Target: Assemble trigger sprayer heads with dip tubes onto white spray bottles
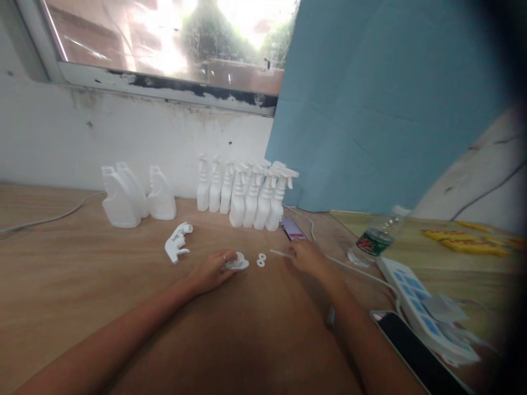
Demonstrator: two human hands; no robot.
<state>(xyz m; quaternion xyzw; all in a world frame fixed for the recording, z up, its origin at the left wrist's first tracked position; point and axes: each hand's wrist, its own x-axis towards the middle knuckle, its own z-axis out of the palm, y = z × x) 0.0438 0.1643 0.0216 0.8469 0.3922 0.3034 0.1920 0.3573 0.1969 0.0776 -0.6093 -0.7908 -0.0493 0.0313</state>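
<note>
Holding smooth, rounded white plastic parts [239, 263] in the left hand [212, 270], between one curved sprayer [177, 242] and two flat, ring-shaped washers [261, 263]. Bringing the right hand [308, 259], fingers bent, to one thin tube [280, 253], but cannot tell whether gripping. Facing three translucent bottles [162, 201] and at least seven white, ribbed-neck spray bottles [250, 208].

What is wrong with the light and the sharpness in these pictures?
Head view: glare washes out the window; head view: soft shadow beside the right forearm; head view: yellow packets look blurred, white spray bottles show little detail; head view: dark right edge.
</note>
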